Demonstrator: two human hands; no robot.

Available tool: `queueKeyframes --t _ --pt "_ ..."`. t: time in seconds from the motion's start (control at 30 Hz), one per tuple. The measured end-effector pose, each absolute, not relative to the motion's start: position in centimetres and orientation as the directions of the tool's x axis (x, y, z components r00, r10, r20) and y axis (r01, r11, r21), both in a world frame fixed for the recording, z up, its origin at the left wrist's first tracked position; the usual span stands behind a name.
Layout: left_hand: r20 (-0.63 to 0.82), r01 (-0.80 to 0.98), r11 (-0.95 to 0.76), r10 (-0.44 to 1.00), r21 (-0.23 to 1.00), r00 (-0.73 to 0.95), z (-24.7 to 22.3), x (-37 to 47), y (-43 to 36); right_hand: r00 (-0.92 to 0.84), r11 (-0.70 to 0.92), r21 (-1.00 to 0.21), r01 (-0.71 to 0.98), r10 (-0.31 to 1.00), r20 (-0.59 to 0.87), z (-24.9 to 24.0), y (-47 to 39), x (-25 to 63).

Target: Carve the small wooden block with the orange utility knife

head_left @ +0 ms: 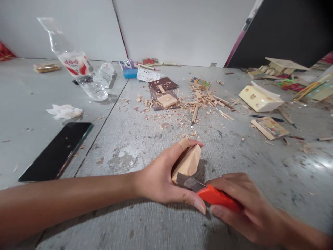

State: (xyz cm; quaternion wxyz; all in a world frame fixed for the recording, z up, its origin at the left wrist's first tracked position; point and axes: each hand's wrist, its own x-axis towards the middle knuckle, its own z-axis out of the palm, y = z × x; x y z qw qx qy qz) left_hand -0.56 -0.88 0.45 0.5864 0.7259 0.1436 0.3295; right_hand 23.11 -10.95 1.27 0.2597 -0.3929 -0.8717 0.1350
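My left hand is wrapped round a pale block of wood with cut, angled faces. A tan bandage circles one of its fingers, and the thumb stretches along the near side. In my right hand is a red utility knife, gripped by its handle. Its grey blade points left and lies against the lower end of the wood, just above my left thumb. The inner fingers of both hands are partly hidden.
A black phone lies at left, near crumpled tissue and a plastic bottle. Ahead are wood shavings, brown sandpaper, a square wood piece and a carving tool. A cream box stands at right.
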Motion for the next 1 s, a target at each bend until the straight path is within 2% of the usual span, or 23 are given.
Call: queueKeyframes --t 0.2,0.4,0.57,0.83,1.0 --pt "0.283 -0.219 -0.179 0.602 0.959 0.746 0.7 -0.5 -1.1 -0.535 0.656 -0.444 0.61 0.755 0.38 1.2 -11.2 23.3" --pt "0.126 -0.202 0.043 0.648 0.978 0.751 0.9 -0.6 -0.9 -0.501 0.58 -0.462 0.67 0.814 0.295 1.2 -10.9 23.6" --pt "0.14 -0.216 0.029 0.679 0.976 0.721 0.8 -0.6 -0.6 -0.511 0.571 -0.47 0.674 0.819 0.261 1.1 -11.0 23.7" --pt "0.204 -0.239 -0.016 0.576 0.971 0.791 0.8 -0.8 -0.9 -0.533 0.536 -0.509 0.673 0.829 0.167 1.0 -11.1 23.5" --pt "0.149 -0.156 -0.034 0.549 0.987 0.823 1.5 -1.0 -1.1 -0.53 0.533 -0.49 0.69 0.833 0.16 0.8 -11.1 23.3"
